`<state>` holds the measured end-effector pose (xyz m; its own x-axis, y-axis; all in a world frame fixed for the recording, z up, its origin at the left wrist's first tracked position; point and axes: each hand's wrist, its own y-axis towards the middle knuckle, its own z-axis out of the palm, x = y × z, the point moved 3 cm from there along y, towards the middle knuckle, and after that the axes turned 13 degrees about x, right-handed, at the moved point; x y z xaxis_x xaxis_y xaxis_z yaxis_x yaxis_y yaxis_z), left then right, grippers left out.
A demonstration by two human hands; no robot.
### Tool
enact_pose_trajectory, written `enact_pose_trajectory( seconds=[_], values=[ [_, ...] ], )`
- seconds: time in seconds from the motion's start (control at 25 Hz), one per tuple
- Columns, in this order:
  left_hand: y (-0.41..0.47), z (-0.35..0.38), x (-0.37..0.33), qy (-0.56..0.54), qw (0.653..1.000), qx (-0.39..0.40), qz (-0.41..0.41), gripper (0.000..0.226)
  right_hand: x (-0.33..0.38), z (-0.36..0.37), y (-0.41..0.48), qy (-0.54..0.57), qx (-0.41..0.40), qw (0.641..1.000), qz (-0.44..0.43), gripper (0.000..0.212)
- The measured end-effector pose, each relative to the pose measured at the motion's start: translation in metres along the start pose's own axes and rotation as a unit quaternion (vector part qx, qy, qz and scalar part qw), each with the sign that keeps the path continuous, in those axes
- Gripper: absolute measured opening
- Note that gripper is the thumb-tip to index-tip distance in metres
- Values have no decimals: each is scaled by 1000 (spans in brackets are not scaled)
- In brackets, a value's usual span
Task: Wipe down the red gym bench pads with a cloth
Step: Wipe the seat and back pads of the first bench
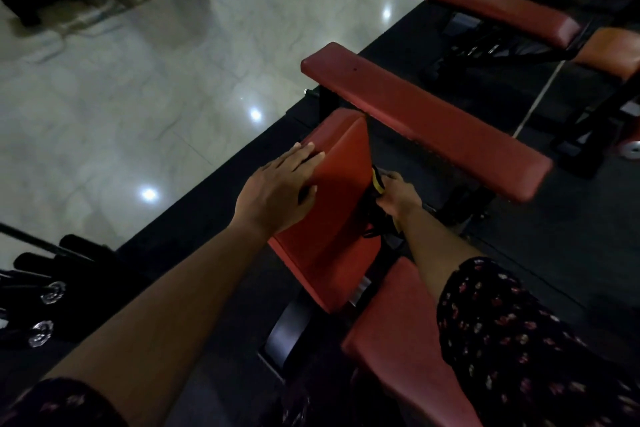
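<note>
Left hand (277, 187) lies flat, fingers straight, on the left edge of the tilted pad (332, 211). Right hand (398, 199) is clenched on a dark, yellow-edged cloth (378, 184) at the pad's right side. Cloth probably soft and light: hold it bunched.

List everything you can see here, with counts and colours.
tilted pad: one, red, centre
long pad: one, red, just behind it
near pad: one, red, bottom, beneath the right arm
farther pads: several, red, upper right
cloth: one, yellow and dark, by the tilted pad's right edge
weight bars: several, black with shiny ends, lower left
floor: pale glossy tiles, left
mat: black, under the benches
left hand: rests on the tilted pad
right hand: grips the cloth
</note>
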<state>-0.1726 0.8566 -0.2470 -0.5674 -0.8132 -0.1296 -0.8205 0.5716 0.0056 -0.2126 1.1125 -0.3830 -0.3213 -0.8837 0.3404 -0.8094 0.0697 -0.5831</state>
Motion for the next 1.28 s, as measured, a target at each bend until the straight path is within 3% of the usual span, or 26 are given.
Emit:
enact_pose_trajectory(
  seconds=[0.2,0.32,0.44,0.6,0.72,0.88,1.04,1.16,1.28],
  values=[
    [0,1,1,2,1000,-2,16,56,23,-29,-30,49,-105,993,-33,49],
    [0,-3,-1,-7,1000,9,-2,57,48,-59,-61,83,-158,980,-84,64],
    [-1,-6,-3,-14,1000,16,5,58,76,-79,-102,31,-205,972,-111,70],
    [-3,-7,-4,-37,999,27,4,61,119,-63,-153,-130,-210,957,-152,65],
    [-8,-6,-5,-44,998,35,10,58,107,-36,-182,-156,-161,969,-108,64],
    [-9,-7,-10,6,998,51,24,62,39,6,-215,-190,-102,976,9,61],
    [-25,-5,-37,117,986,14,120,56,-17,30,-254,-182,-95,976,71,59],
    [-31,3,-48,31,991,1,134,52,-41,38,-275,-179,-90,976,87,58],
    [-42,12,-70,-21,986,97,135,58,-60,44,-291,-167,-67,977,113,61]
  ],
)
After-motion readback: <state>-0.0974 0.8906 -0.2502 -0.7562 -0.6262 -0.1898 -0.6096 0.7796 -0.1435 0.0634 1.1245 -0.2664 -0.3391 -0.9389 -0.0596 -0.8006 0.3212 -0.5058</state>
